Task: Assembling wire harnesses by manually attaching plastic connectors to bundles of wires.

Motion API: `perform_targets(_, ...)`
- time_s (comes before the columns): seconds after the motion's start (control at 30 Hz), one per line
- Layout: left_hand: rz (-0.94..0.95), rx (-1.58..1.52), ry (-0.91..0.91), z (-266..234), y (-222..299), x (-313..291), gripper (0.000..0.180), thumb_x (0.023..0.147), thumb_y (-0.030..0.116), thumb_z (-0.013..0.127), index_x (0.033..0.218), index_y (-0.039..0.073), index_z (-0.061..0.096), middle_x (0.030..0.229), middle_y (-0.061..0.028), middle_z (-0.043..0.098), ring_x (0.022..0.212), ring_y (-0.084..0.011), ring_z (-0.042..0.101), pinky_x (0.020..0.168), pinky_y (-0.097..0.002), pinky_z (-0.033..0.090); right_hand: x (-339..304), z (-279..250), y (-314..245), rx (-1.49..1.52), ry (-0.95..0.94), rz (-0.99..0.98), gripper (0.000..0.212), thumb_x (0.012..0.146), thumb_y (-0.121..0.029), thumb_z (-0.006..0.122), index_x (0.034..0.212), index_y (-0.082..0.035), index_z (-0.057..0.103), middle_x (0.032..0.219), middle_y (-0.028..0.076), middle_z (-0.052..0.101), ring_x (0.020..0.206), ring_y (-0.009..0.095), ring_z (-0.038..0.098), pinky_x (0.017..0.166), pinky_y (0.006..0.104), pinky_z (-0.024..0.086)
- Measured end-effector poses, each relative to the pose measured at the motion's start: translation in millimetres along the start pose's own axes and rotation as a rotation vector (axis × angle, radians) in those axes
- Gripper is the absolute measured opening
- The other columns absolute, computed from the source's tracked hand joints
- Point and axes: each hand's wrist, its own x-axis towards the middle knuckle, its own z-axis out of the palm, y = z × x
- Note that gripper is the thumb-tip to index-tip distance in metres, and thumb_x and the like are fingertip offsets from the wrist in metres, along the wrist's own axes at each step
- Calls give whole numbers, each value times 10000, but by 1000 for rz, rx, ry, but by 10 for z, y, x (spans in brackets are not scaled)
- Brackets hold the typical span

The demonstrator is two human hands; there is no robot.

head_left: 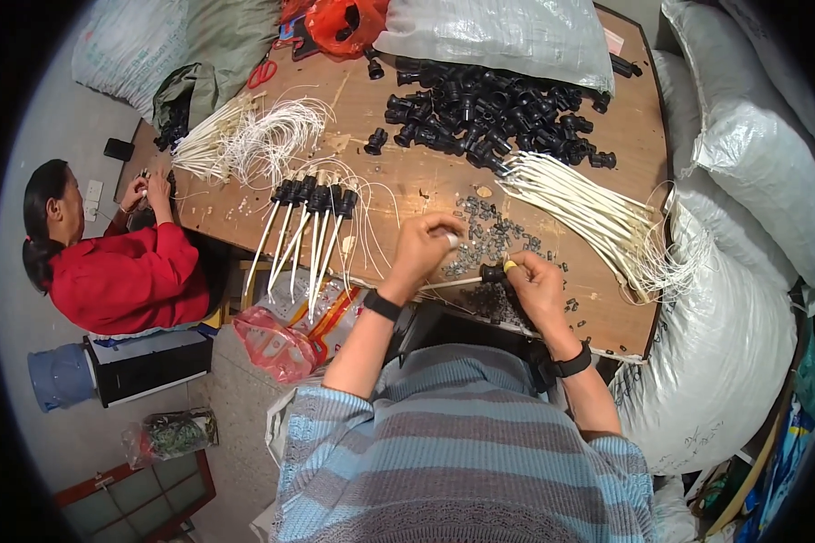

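Note:
My right hand [539, 288] is closed around a black plastic socket-like fitting [493, 273] near the front edge of the table. A thin white tube [455, 283] sticks out of the fitting toward the left, passing below my other hand. My left hand [426, 246] is held above that tube with its fingers curled in a pinch; what they hold, if anything, is too small to make out. Something white wraps a left fingertip, and something yellow wraps a right one. Small grey and dark clips [480, 233] lie scattered just beyond both hands.
A heap of black fittings [480, 109] lies at the back. White tube bundles [580, 213] lie to the right; assembled pieces [315, 195] hang over the front edge at left. Full sacks [715, 362] crowd the right side. A person in red [127, 281] works at the far left.

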Motion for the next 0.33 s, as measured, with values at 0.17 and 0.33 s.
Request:
perform_targets(0.17,351,267,-62,235,241,-392,159,675,-57,609,806,12,665,752,-97,622,728,-191,613,661,-286,474,23,202,-94,30,-21,-151,113,777,-91,626,861,-35,677,514,67,493,461,129,456,468,290,370)
perform_targets(0.33,112,128,193,137,410,-574,122,732,10,615,821,64,679,780,-109,641,758,-207,630,670,-354,497,-19,399,-334,-159,98,-456,113,762,-94,658,862,-74,707,669,170,637,622,185,677,556,321,505)
